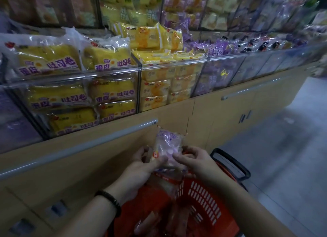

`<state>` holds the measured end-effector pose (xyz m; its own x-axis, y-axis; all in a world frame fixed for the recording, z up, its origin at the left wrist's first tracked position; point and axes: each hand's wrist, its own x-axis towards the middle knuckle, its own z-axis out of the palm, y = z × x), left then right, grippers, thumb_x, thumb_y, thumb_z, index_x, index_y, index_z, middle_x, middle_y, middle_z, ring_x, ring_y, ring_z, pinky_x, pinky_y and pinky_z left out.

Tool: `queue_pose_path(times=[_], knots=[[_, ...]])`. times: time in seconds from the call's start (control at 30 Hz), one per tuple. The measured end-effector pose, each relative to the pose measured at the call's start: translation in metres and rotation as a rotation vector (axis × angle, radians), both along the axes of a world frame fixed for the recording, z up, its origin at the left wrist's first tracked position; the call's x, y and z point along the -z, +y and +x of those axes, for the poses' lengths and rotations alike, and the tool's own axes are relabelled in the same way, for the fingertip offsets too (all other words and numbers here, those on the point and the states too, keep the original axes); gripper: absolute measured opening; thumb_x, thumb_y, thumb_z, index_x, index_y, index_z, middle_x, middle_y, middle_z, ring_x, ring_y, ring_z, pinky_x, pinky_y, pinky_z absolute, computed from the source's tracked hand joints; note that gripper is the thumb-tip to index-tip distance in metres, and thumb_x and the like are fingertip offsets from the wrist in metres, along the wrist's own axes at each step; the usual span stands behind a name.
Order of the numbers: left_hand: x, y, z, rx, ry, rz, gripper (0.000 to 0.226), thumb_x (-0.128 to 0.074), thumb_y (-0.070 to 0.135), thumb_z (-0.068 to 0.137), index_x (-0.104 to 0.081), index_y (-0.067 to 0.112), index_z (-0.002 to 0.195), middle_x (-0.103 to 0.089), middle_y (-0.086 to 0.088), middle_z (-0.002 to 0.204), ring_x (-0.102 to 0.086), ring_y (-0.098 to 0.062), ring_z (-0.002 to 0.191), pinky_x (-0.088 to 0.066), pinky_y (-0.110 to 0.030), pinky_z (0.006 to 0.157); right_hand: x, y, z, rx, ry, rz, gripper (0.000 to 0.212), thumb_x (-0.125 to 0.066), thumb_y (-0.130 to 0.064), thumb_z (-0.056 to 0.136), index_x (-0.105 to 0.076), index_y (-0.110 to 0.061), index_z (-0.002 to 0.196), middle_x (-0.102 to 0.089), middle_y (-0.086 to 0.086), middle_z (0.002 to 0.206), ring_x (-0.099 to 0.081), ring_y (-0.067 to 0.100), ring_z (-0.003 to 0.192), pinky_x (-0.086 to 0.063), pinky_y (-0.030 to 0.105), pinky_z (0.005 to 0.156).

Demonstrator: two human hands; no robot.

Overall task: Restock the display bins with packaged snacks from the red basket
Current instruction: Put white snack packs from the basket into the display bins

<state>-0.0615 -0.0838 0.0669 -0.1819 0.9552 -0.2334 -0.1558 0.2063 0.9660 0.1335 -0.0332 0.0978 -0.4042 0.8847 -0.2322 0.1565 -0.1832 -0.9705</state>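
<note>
A clear snack packet (pixel 167 144) with purple print is held upright above the red basket (pixel 203 201). My left hand (pixel 141 167) grips its lower left side, thumb across the front. My right hand (pixel 192 159) pinches its lower right edge. More packets (pixel 152 220) lie inside the basket below my forearms. Clear display bins run along the counter: one of yellow roll cakes (pixel 74 95), one of small yellow packets (pixel 169 84), and one of purple packets (pixel 221 74).
The tan cabinet front (pixel 177 116) with a metal rail stands right behind the packet. The basket's black handle (pixel 233 166) sticks out to the right. Grey floor (pixel 283 148) opens to the right. Upper shelves of packets fill the back.
</note>
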Motion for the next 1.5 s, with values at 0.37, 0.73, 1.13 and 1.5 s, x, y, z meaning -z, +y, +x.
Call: queue_pose_path(times=[0.37, 0.73, 1.13, 1.5], knots=[[-0.012, -0.006, -0.009, 0.13, -0.149, -0.039, 0.05, -0.076, 0.007, 0.091, -0.058, 0.006, 0.137, -0.076, -0.021, 0.119, -0.073, -0.041, 0.11, -0.063, -0.049, 0.087, 0.0, 0.025, 0.007, 0.389, 0.445, -0.086, 0.032, -0.069, 0.005, 0.09, -0.065, -0.007, 0.12, -0.077, 0.02, 0.106, -0.074, 0.037, 0.089, -0.06, 0.052, 0.083], [-0.022, -0.005, -0.013, -0.075, -0.171, -0.033, 0.043, -0.083, 0.016, 0.085, -0.068, 0.013, 0.125, -0.081, -0.01, 0.107, -0.079, -0.03, 0.096, -0.063, -0.04, 0.075, 0.002, 0.033, 0.03, 0.341, 0.555, -0.196, 0.046, -0.08, -0.024, 0.084, -0.065, -0.004, 0.123, -0.069, 0.025, 0.121, -0.067, 0.041, 0.088, -0.055, 0.041, 0.069], [-0.017, -0.007, -0.022, -0.06, -0.202, 0.119, 0.033, -0.072, -0.009, 0.085, -0.08, 0.013, 0.108, -0.079, -0.005, 0.115, -0.075, -0.022, 0.106, -0.065, -0.043, 0.085, -0.003, 0.033, 0.027, 0.46, 0.669, -0.246, 0.047, -0.074, -0.031, 0.085, -0.063, -0.009, 0.125, -0.07, 0.027, 0.123, -0.071, 0.043, 0.101, -0.048, 0.07, 0.1], [-0.03, -0.01, -0.018, 0.031, -0.277, 0.303, 0.021, -0.072, 0.018, 0.093, -0.082, 0.011, 0.109, -0.074, -0.018, 0.101, -0.071, -0.024, 0.086, -0.061, -0.031, 0.075, -0.005, 0.018, 0.017, 0.199, 0.602, -0.39, 0.04, -0.072, -0.022, 0.085, -0.07, -0.007, 0.122, -0.07, 0.02, 0.125, -0.072, 0.038, 0.1, -0.057, 0.055, 0.093]])
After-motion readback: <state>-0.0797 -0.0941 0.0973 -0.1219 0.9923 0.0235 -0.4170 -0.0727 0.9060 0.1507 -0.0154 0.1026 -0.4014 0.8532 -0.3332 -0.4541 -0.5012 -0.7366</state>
